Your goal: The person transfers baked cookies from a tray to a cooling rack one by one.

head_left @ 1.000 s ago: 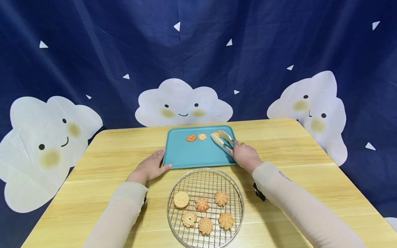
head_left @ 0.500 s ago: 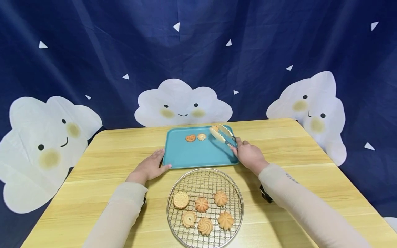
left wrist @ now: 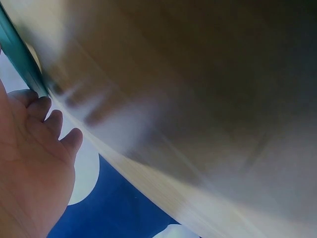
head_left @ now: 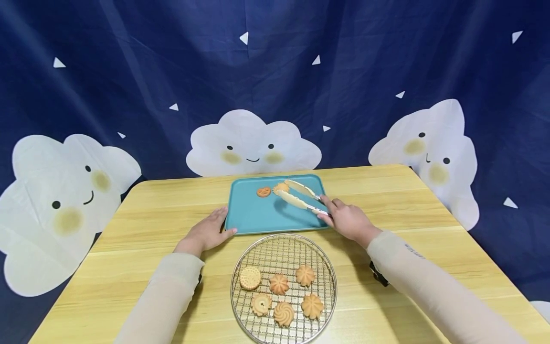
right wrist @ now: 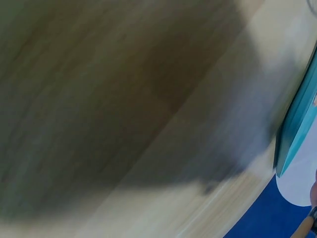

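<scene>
My right hand [head_left: 350,220] grips a pair of tongs [head_left: 296,199] with pale tips, reaching leftward over the blue tray [head_left: 253,215]. Between the tips is a golden cookie [head_left: 282,187], overlapping a scalloped cookie behind it in the head view. Just left of these, a reddish-brown cookie with cut-outs [head_left: 263,192] lies on the tray. My left hand [head_left: 209,231] rests flat at the tray's near left corner, fingers extended along its side. In the left wrist view, the left fingers [left wrist: 49,121] are loosely bent beside the tray's edge [left wrist: 22,59].
A round wire cooling rack [head_left: 283,251] stands in front of the tray, bearing several cookies, among them a swirled cookie [head_left: 284,314] and a round dotted cookie [head_left: 250,278]. Both lie on a wooden table [head_left: 172,200]. A dark blue curtain [head_left: 275,86] with clouds hangs behind.
The tongs have lifted the right-hand cookie from the tray and carried it left, to the scalloped cookie's place. My right forearm has shifted slightly right; the left hand has stayed put.
</scene>
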